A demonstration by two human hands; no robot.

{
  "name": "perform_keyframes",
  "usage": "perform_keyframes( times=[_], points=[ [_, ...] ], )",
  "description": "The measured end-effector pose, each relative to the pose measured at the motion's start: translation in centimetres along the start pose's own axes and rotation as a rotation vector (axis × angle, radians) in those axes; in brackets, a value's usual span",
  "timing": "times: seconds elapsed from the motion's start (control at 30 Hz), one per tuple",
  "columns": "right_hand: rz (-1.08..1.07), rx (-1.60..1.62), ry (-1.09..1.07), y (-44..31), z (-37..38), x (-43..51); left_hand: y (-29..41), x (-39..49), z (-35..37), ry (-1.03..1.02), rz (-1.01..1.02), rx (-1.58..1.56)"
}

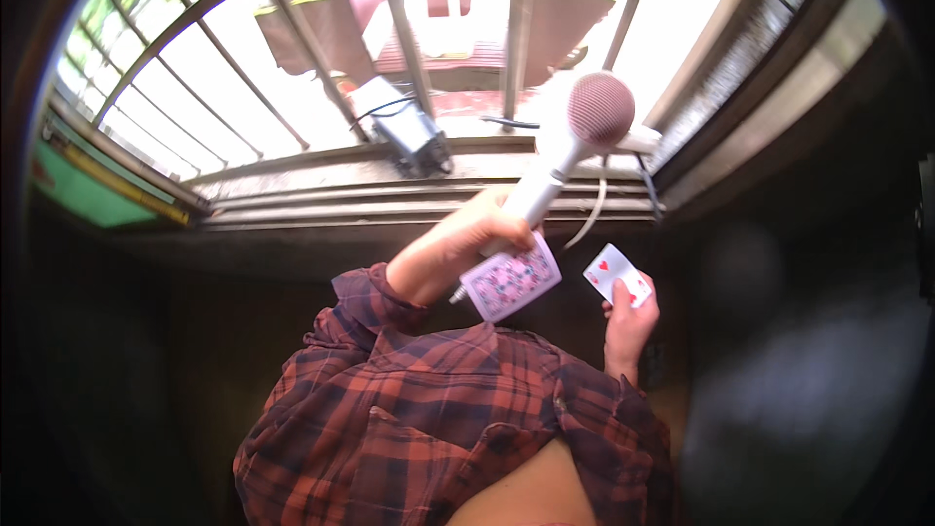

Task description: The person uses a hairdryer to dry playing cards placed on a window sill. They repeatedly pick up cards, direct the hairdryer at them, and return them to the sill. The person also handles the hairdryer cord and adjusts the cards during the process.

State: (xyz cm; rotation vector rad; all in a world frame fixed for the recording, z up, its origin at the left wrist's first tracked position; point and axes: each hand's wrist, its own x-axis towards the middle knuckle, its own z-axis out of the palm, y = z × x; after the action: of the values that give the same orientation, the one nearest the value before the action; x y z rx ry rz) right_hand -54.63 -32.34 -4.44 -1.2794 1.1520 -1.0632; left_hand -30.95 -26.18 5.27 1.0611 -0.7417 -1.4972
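Observation:
My left hand (473, 234) is closed around a white-bodied microphone (539, 191), whose pink mesh head tilts up and to the right. A metal plug tip (458, 295) pokes out at its lower end. The same hand also grips a playing card or stack of cards (515, 279), its pink floral back facing up; how many cards are there I cannot tell. To the right, my right hand (632, 323) pinches a white playing card (618, 269) with red hearts, face up, under the thumb. The two hands are apart, in front of my plaid shirt (438, 394).
Ahead runs a window sill (497, 168) with metal bars (398, 29). A silver box-shaped device (405, 124) with a black cable leans on it. A white cable (600, 204) hangs at the right. Green-and-yellow material (102, 183) lies at left. Brown panels (570, 22) stand outside.

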Motion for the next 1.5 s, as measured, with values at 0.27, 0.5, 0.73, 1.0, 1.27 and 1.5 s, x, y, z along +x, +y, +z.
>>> perform_keyframes(
  times=[0.27,0.5,0.73,1.0,1.27,1.5],
  points=[
    [-0.017,-0.008,-0.115,-1.8,2.4,-0.4,-2.4,-2.7,-0.5,0.203,-0.004,0.003],
    [-0.008,0.032,-0.145,-1.9,3.3,-0.5,-3.6,-2.1,-1.1,0.384,0.001,0.175],
    [-0.027,0.106,-0.101,-2.3,3.8,-0.5,-4.8,-1.2,-0.3,0.517,0.091,0.367],
    [-0.054,0.100,-0.114,-1.6,3.3,0.5,-3.8,-4.5,0.0,0.351,0.040,0.425],
    [-0.032,0.101,-0.234,-1.4,5.1,0.9,-3.5,-10.1,-2.6,0.541,0.174,0.144],
    [-0.026,0.105,-0.357,-1.1,7.1,0.0,-4.9,-12.9,-9.7,0.685,0.135,0.213]
  ],
)
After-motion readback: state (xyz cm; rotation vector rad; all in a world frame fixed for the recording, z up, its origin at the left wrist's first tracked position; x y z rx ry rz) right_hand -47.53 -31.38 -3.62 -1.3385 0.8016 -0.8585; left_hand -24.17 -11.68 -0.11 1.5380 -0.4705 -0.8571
